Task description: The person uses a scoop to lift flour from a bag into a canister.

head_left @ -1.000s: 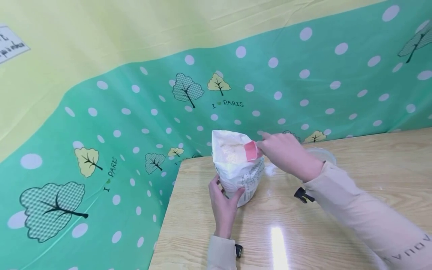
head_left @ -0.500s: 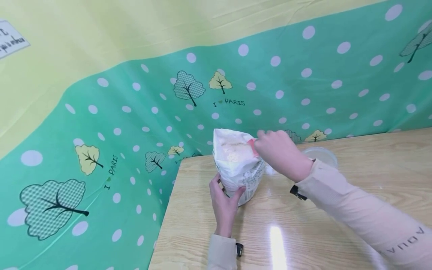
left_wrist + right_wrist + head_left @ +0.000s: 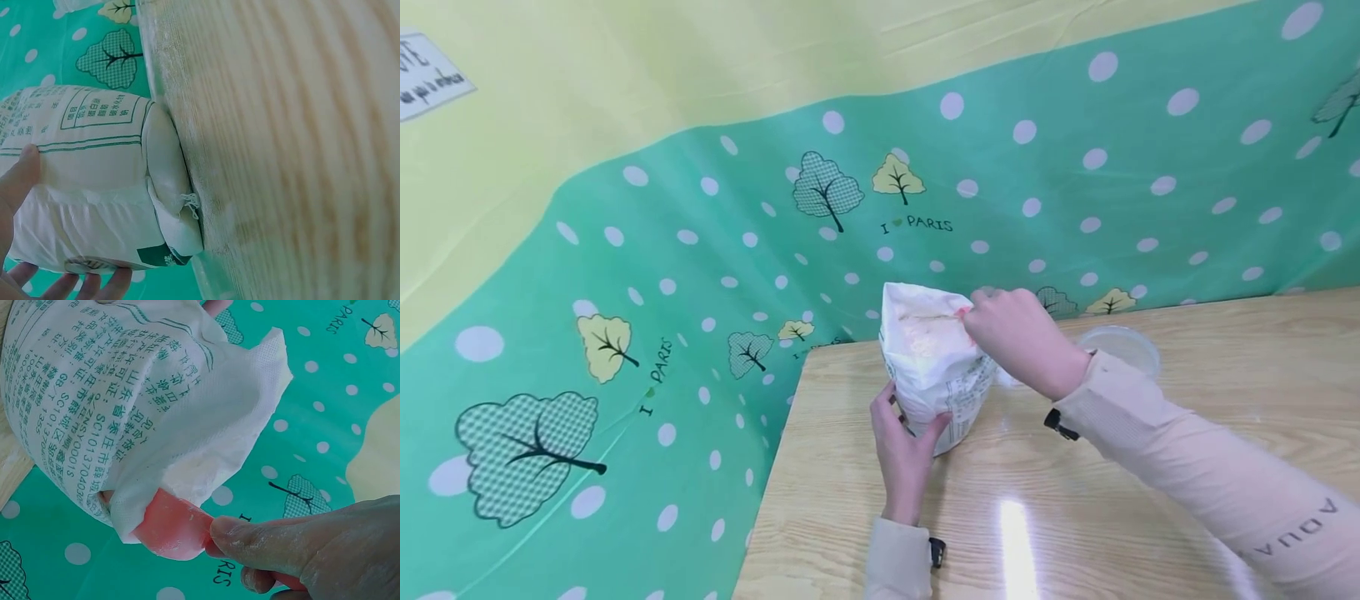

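A white flour bag [image 3: 934, 375] with green print stands open-topped on the table, pale flour [image 3: 928, 333] visible inside its mouth. My left hand [image 3: 904, 454] grips its lower part, thumb on the near side and fingers curled round the other side. In the left wrist view, the stitched bottom of the bag [image 3: 172, 187] rests against the wood. At the bag's right rim, my right hand [image 3: 1018, 340] pinches a red scoop [image 3: 175, 525], which dips into the mouth. White powder dusts the right hand's fingers [image 3: 250, 537]. From the head view, that hand mostly hides the scoop.
A clear round bowl [image 3: 1131, 346] stands on the wooden table [image 3: 1090, 517], partly behind the right forearm. A green and yellow patterned cloth [image 3: 700, 250] hangs behind the table and along its left side.
My right hand has rolled over at the bag's rim, and the red scoop has gone from plain view to mostly covered. The left hand keeps its hold on the bag.
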`<state>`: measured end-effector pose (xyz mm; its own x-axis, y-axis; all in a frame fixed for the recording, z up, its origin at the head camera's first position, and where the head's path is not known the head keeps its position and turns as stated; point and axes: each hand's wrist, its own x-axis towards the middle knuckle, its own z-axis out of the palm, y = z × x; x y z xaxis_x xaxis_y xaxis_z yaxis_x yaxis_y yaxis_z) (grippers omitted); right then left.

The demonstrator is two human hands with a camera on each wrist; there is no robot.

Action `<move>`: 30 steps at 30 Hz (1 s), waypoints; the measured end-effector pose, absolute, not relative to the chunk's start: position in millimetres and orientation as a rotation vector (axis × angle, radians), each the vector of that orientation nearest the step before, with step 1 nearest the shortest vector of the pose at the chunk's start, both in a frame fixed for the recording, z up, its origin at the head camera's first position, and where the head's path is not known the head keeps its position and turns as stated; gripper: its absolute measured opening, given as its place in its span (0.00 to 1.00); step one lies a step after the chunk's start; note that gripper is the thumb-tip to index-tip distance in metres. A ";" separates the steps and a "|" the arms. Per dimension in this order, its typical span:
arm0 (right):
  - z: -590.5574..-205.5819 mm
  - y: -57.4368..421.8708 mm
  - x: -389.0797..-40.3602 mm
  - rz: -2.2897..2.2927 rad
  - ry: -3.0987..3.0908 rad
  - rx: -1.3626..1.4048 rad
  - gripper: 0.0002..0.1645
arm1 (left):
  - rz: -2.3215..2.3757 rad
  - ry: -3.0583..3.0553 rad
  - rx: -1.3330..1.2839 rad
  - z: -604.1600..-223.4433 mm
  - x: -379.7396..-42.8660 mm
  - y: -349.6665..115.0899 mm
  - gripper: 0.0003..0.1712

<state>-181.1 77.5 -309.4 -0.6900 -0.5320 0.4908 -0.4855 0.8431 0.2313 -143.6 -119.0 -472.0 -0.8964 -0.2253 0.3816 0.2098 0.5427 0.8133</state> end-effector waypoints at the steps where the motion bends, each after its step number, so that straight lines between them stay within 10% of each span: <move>1: -309.9 77.5 -181.9 -0.113 -2.463 0.742 0.12 | -1.315 -2.337 0.008 -472.1 -143.6 -118.5 0.51; 30: -330.7 63.5 -217.0 0.014 -2.634 0.783 0.03 | -1.302 -2.372 0.028 -472.1 -144.7 -118.1 0.52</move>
